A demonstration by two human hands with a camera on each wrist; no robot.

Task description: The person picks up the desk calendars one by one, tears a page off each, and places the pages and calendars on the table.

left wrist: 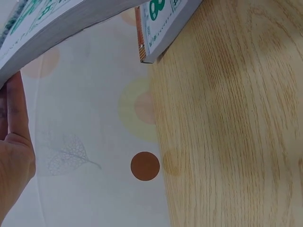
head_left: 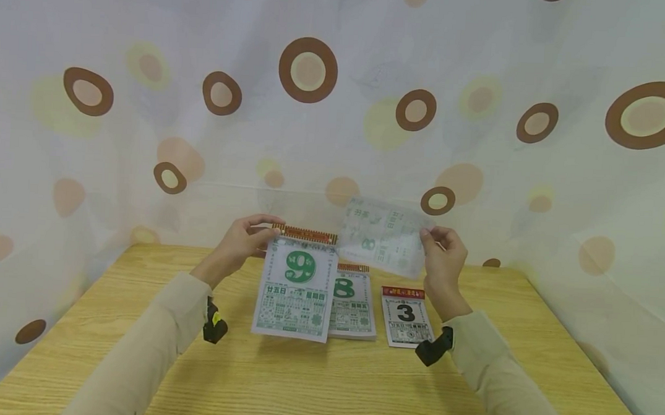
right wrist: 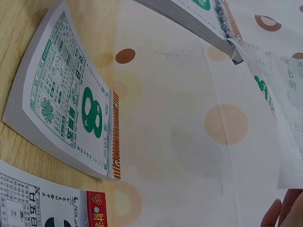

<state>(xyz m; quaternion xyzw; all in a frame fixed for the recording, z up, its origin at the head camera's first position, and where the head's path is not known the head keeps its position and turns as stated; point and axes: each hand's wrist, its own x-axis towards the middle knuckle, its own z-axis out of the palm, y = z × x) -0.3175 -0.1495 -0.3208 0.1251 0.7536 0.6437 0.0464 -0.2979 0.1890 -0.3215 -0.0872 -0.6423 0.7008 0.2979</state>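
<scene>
A thick white paper calendar pad with a large green 9 (head_left: 295, 305) is raised above the tabletop (head_left: 302, 386), its printed face tilted toward the head camera. Green characters fill its lower half, a ragged grey strip of paper crosses its top, and an orange-and-gold striped band (head_left: 309, 234) caps it. The left hand (head_left: 242, 241) is clamped on the upper left corner, thumb in front and fingers behind.

The right hand (head_left: 444, 262) pinches the right edge of a thin, translucent white sheet with pale green print (head_left: 381, 234), held in the air with its print turned sideways. The sheet's left end meets the pad's upper right corner; whether they are joined there I cannot tell.

A second thick pad with a green 8 (head_left: 353, 307) lies on the light wood tabletop, partly hidden by the raised pad, its striped top near the far edge. To its right, across a narrow strip of wood, lies a smaller pad with a black 3 and a red header (head_left: 406, 316), just beside the right wrist's black device (head_left: 435, 347). Wood grain stretches broadly in front of the pads and to both sides. White cloth with brown rings (head_left: 367, 48) rises directly behind the far edge.
</scene>
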